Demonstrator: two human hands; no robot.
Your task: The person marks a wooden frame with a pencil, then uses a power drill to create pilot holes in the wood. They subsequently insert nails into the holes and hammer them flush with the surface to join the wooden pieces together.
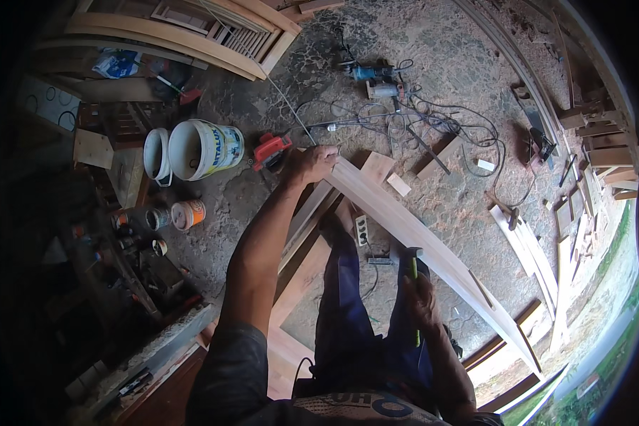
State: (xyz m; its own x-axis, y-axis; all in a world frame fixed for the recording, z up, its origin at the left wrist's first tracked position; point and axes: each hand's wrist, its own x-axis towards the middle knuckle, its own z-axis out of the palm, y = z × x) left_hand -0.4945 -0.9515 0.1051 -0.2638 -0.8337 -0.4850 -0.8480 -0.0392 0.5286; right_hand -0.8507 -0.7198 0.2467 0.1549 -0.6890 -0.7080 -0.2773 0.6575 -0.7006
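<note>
Board: long pale plank (419, 227), the landmark here, slanting from the left hand down and off to the right in front of the legs (344, 291).
Left hand: (314, 165) curled up at the board's top end. Honestly can't tell if it's clasping the wood or pinching something small.
Right hand: (422, 302) wrapped around the hammer (414, 267), on the near side of the board.
Hammer: head up, just by the board's near edge. Can't tell if they touch.
Holding tip: looks like a steady-it-and-hammer setup, so I'd brace that top end properly; a board this long probably wants to twist.
Swing tip: fingers clear of the strike spot, grip low on the handle, short taps first imo.
Footing: power strip (361, 231) sits on the near side of the board, offcut (399, 184) just past its far edge. Watch your feet.
Clutter: red tool (271, 151) left of the board's top end, cords (451, 117) well beyond it.
</note>
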